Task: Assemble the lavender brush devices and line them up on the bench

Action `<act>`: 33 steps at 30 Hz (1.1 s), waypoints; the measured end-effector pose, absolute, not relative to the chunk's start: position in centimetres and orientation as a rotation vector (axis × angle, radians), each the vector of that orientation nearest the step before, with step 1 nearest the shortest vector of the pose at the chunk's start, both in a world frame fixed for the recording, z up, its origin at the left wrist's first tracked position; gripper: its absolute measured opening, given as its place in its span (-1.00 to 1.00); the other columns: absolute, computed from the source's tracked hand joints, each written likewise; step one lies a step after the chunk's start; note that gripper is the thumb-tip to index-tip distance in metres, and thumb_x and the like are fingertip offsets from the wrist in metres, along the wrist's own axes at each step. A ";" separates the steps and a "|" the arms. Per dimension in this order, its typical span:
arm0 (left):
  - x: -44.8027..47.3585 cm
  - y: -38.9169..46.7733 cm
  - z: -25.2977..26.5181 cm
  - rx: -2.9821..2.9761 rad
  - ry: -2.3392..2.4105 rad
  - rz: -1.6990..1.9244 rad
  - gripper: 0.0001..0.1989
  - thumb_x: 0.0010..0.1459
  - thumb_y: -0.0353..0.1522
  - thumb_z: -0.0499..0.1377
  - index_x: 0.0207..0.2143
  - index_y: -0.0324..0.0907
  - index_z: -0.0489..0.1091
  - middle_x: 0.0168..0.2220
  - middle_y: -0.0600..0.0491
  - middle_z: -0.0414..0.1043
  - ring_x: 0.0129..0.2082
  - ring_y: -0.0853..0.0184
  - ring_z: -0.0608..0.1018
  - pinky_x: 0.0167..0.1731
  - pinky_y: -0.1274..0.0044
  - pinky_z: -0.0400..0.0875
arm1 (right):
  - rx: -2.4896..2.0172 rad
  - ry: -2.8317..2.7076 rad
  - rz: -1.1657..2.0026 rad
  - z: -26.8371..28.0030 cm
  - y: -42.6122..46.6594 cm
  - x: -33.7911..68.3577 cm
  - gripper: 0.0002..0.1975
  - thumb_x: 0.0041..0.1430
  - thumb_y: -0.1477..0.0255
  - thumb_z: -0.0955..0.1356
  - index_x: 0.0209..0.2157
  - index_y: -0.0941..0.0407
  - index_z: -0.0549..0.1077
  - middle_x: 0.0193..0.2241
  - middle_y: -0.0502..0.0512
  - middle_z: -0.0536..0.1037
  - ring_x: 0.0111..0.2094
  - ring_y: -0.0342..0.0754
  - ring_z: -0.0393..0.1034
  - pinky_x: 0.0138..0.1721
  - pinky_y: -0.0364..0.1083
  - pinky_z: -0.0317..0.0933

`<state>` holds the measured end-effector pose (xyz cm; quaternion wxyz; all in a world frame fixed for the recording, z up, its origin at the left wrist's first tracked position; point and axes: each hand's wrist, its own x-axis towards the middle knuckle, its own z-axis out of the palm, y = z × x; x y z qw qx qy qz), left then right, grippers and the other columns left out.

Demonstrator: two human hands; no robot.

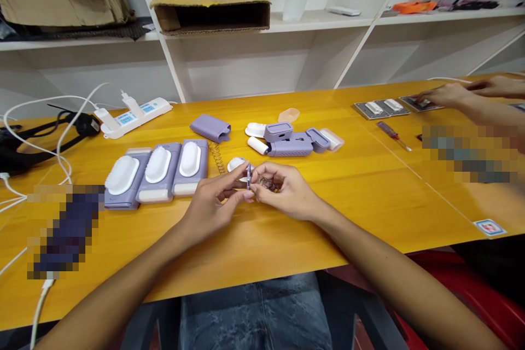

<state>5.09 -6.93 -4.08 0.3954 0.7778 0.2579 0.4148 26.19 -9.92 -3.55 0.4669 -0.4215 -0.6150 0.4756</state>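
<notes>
My left hand (214, 199) pinches a small, thin purple part (249, 176), seen edge-on. Closed fingers of my right hand (289, 188) meet it from the other side, with a wire coil spring (268, 183) bunched in them. Just behind the hands lies a white bristle brush head (237, 164), partly covered by my fingers. A second, stretched spring (217, 157) rests to the left of it. Further back are a purple sleeve-like shell (210, 127), a purple casing (289, 145) and another white brush head (255, 129).
Several purple units with white brushes (157, 165) stand in a row at left. Beyond them is a power strip (137, 117) with white cables. On the right, a co-worker's hand (445, 95) touches a metal plate (422, 104); a screwdriver (392, 135) lies nearby. Shelving backs the table.
</notes>
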 end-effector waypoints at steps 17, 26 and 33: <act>4.9 -7.0 -3.6 1.762 0.731 0.799 -0.52 0.37 -0.25 0.30 0.27 -0.23 0.56 -0.17 -0.04 0.69 -0.26 0.27 0.65 -0.17 0.43 0.64 | -1.076 -1.684 1.100 -3.5 -10.0 26.4 -0.89 0.16 0.46 0.45 -0.30 0.10 0.44 -0.59 -0.20 0.33 -0.57 -0.23 0.13 -0.52 -0.20 0.04; 5.0 -6.9 -2.8 1.688 0.725 0.742 -0.59 0.36 -0.24 0.30 0.17 -0.24 0.62 -0.22 -0.02 0.69 -0.38 0.34 0.62 -0.27 0.47 0.64 | -1.033 -1.827 0.981 -3.7 -10.1 26.4 -0.90 0.19 0.52 0.41 -0.30 0.07 0.42 -0.58 -0.17 0.39 -0.57 -0.22 0.19 -0.51 -0.19 0.09; 4.9 -6.8 -2.6 1.713 0.704 0.721 -0.62 0.35 -0.19 0.33 0.07 -0.23 0.68 -0.28 -0.01 0.68 -0.40 0.34 0.61 -0.27 0.50 0.61 | -0.997 -1.956 0.844 -3.8 -10.1 26.7 -0.90 0.22 0.55 0.40 -0.28 0.07 0.41 -0.56 -0.16 0.44 -0.57 -0.21 0.23 -0.46 -0.19 0.14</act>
